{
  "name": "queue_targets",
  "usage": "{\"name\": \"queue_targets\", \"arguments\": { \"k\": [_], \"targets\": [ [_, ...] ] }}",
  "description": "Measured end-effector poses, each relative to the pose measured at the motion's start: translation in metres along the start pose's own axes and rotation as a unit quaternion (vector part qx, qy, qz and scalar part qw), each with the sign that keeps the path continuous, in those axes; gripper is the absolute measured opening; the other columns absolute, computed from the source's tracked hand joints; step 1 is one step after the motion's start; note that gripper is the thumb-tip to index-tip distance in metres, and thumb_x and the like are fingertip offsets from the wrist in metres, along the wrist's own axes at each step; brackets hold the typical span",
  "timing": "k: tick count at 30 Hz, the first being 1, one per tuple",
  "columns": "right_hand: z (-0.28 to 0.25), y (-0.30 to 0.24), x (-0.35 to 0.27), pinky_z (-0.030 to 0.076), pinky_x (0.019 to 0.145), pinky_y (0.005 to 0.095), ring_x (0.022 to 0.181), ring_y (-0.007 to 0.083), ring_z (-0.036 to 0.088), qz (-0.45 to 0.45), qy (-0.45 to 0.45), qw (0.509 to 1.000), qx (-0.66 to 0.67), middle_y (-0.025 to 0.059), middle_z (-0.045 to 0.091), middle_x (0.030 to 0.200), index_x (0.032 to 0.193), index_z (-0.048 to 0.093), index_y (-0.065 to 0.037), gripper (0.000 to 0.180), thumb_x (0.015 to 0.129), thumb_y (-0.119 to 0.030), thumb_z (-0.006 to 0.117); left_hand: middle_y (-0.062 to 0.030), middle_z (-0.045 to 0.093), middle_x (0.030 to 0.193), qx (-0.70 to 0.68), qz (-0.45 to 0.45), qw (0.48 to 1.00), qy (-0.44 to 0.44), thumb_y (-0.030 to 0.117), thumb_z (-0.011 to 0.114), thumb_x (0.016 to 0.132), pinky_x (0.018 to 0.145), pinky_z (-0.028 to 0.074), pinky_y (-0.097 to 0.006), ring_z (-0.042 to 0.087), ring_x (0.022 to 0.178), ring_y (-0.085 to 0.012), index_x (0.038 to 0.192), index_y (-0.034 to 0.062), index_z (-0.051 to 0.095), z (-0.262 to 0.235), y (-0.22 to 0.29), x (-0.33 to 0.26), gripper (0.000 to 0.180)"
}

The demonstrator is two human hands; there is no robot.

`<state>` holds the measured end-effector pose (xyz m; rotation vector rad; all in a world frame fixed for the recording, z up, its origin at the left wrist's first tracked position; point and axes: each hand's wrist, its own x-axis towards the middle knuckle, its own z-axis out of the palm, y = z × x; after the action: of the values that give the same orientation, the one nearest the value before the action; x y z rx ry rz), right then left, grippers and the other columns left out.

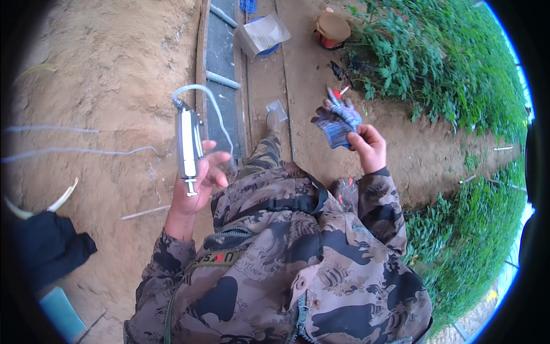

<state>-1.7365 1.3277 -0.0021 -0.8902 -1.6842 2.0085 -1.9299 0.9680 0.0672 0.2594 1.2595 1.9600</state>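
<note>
My right hand (369, 146) pinches the cuff of a blue, white and dark striped knit glove (339, 123), which hangs away from my body. Just beyond the glove is a small red and white item (339, 92), its kind unclear. On the other side, my left hand (203, 178) is raised with a slim silver-white device (188, 143) along it. A grey cable (200, 87) loops from the device's far end, and a T-shaped metal piece sticks out of its near end. My thumb touches its side while other fingers are curled and apart; the device hides part of my grip.
Leafy green plants (447, 51) grow along the right. Ahead are a cardboard box (263, 33) on something blue, a red bucket with a brown top (332, 30), and a clear plastic bag (277, 110). Black cloth (51, 246) lies at left on bare soil (114, 103).
</note>
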Motion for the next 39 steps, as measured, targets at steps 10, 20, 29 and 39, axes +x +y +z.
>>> {"name": "queue_targets", "arguments": {
  "k": [10, 20, 29, 39],
  "targets": [
    [0.036, -0.042, 0.274, 0.047, 0.059, 0.0219, 0.062, 0.0081, 0.056, 0.068, 0.062, 0.996, 0.004, 0.0014, 0.062, 0.076, 0.088, 0.061, -0.002, 0.013, 0.088, -0.01, 0.071, -0.0153, 0.06, 0.114, 0.08, -0.124, 0.987, -0.069, -0.003, 0.044, 0.094, 0.075, 0.054, -0.034, 0.068, 0.093, -0.0245, 0.106, 0.0088, 0.039, -0.01, 0.068, 0.293, 0.018],
    [-0.004, -0.064, 0.466, 0.048, 0.06, 0.0221, 0.066, 0.0076, 0.057, 0.119, 0.109, 0.987, -0.019, -0.0002, 0.063, 0.08, 0.09, 0.062, -0.003, 0.011, 0.088, -0.009, 0.071, -0.0132, 0.061, 0.097, 0.071, -0.083, 0.99, 0.085, -0.007, 0.038, 0.085, 0.072, 0.053, -0.033, 0.067, 0.086, -0.0231, 0.095, 0.0061, 0.041, 0.009, 0.062, 0.52, 0.017],
    [-0.083, -0.095, 0.647, 0.046, 0.058, 0.0214, 0.063, 0.0071, 0.055, 0.192, 0.141, 0.971, -0.038, 0.0001, 0.061, 0.079, 0.09, 0.061, -0.002, 0.011, 0.089, -0.01, 0.069, -0.0133, 0.06, 0.104, 0.033, -0.081, 0.954, 0.285, -0.004, 0.043, 0.084, 0.074, 0.051, -0.032, 0.068, 0.09, -0.0239, 0.097, 0.0089, 0.041, 0.07, 0.081, 0.711, 0.019],
    [-0.099, -0.147, 0.775, 0.047, 0.059, 0.0205, 0.066, 0.0061, 0.055, 0.2, 0.122, 0.971, -0.054, -0.0008, 0.061, 0.081, 0.09, 0.061, -0.003, 0.011, 0.089, -0.009, 0.069, -0.0203, 0.061, 0.12, -0.024, -0.089, 0.947, 0.307, -0.005, 0.045, 0.083, 0.075, 0.052, -0.032, 0.068, 0.093, -0.0252, 0.097, 0.0102, 0.043, 0.101, 0.11, 0.856, 0.021]
  ]
}}
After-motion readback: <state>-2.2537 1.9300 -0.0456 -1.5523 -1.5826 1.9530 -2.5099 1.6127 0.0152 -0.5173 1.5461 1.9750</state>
